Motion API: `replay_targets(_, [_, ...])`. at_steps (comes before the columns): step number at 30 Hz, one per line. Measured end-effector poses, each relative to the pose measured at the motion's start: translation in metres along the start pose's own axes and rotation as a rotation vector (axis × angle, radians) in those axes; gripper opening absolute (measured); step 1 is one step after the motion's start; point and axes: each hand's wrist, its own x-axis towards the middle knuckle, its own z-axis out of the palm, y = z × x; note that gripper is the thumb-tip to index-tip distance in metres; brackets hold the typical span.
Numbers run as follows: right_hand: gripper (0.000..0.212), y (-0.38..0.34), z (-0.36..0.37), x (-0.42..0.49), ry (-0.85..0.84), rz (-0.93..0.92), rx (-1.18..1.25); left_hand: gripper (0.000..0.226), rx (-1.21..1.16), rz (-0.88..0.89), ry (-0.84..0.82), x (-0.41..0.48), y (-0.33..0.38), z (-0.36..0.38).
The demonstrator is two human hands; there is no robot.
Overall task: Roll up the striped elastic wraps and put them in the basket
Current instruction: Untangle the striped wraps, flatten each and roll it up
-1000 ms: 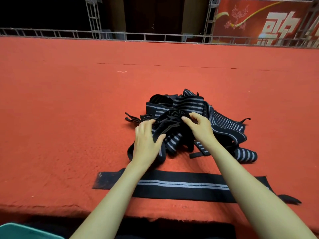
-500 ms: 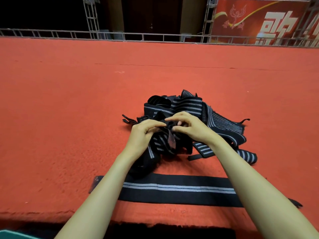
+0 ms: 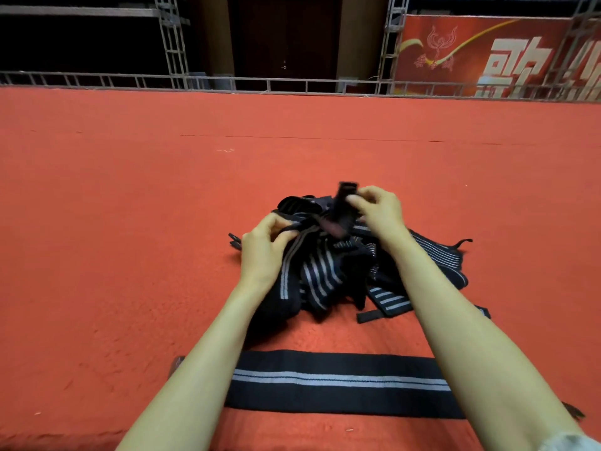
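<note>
A tangled pile of black elastic wraps with grey stripes (image 3: 328,275) lies on the red carpet. My left hand (image 3: 263,252) grips a striped wrap at the pile's left side. My right hand (image 3: 377,209) pinches the black end of a wrap and holds it up above the pile, blurred. One wrap (image 3: 338,382) lies flat and stretched out across the carpet near me, partly under my forearms. No basket is in view.
The red carpet (image 3: 130,222) spreads wide on all sides. A metal railing (image 3: 260,83) runs along its far edge, with a red banner (image 3: 487,56) behind it at the right. The carpet's near edge is at the bottom.
My right hand has lifted a wrap end up and away from the pile. My left hand shifted left and holds a striped wrap. The view has tilted up slightly.
</note>
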Motion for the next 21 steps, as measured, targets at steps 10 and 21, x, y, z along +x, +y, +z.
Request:
replay_targets(10, [0.06, 0.051, -0.023, -0.012, -0.038, 0.203, -0.227, 0.025, -0.144, -0.448, -0.12, -0.024, -0.008, -0.001])
replay_targets(21, [0.072, -0.007, -0.006, -0.143, -0.562, 0.053, 0.13, 0.027, -0.559, -0.551, -0.22, -0.046, 0.046, -0.017])
